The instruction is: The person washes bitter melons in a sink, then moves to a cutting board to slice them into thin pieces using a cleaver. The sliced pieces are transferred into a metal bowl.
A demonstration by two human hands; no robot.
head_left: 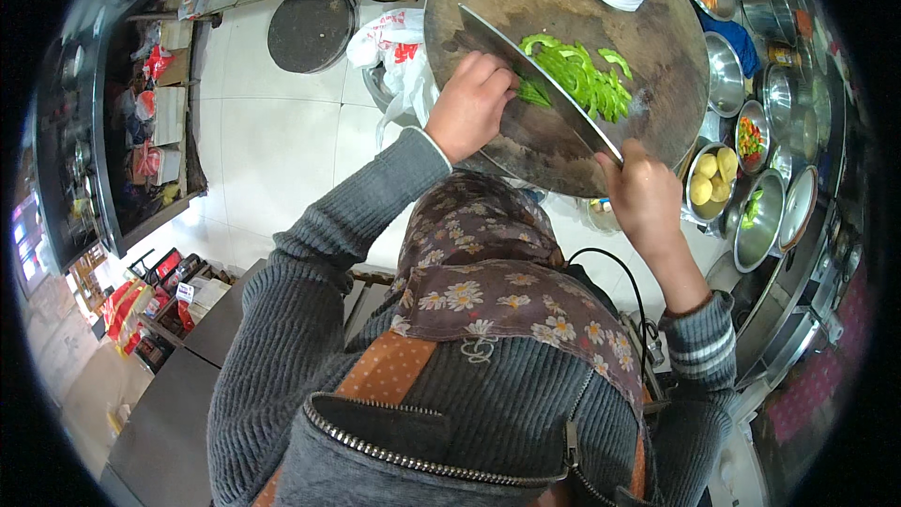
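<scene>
Gripping the knife [563, 105] in a closed right hand [643, 192]; left hand [472, 103] curled just beside it (cannot tell whether this hand holds anything; underside hidden). Green strips [584, 75] lie on the round wooden board [671, 56], most in a heap to the right of the knife, a few between knife and left hand.

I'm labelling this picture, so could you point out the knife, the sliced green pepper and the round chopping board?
Knife [544, 80]: head view, middle of the blade.
Sliced green pepper [591, 80]: head view, middle of the pile.
Round chopping board [668, 56]: head view, bare wood.
</scene>
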